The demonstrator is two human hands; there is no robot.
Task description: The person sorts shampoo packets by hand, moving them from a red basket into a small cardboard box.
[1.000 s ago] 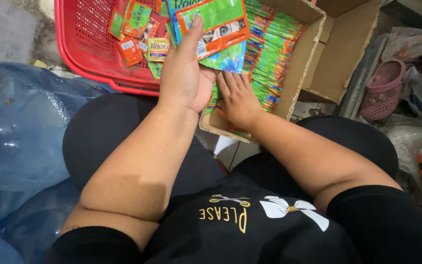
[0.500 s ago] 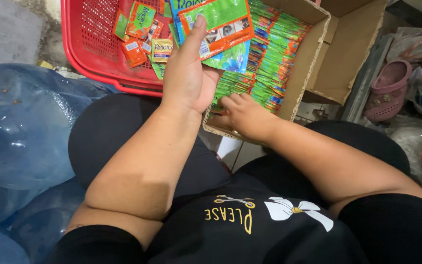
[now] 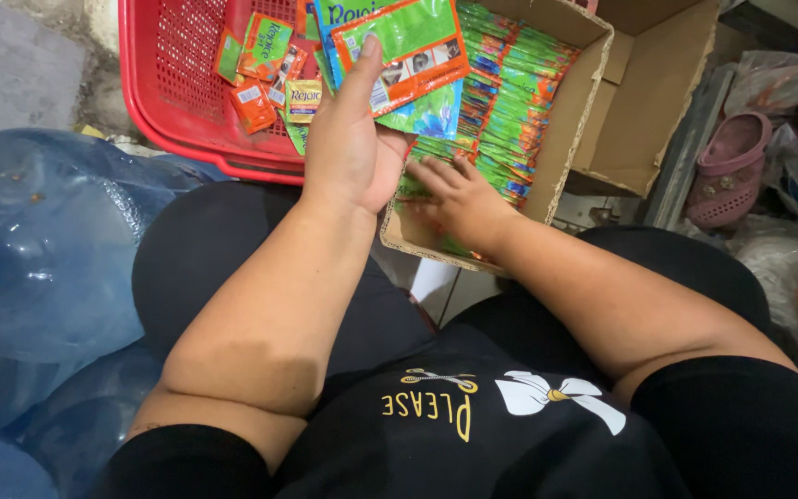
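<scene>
Left hand (image 3: pixel 348 157) still grips green sachets (image 3: pixel 413 46) at twelve o'clock; right hand (image 3: pixel 459 199) has slid back, fingers spread on sachets in the cardboard box (image 3: pixel 584 111), gripping nothing; red basket (image 3: pixel 168 102) at eleven.

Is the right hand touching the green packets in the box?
Touching. The head view shows the right hand resting flat on the green packets, fingers pressed onto them inside the cardboard box.

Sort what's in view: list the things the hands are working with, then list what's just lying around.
In hand:
left hand holding green sachet sheets
right hand in the cardboard box on the sachet stacks
red basket with small orange sachets

Lying about:
blue water jugs
pink clog
empty open box
</scene>
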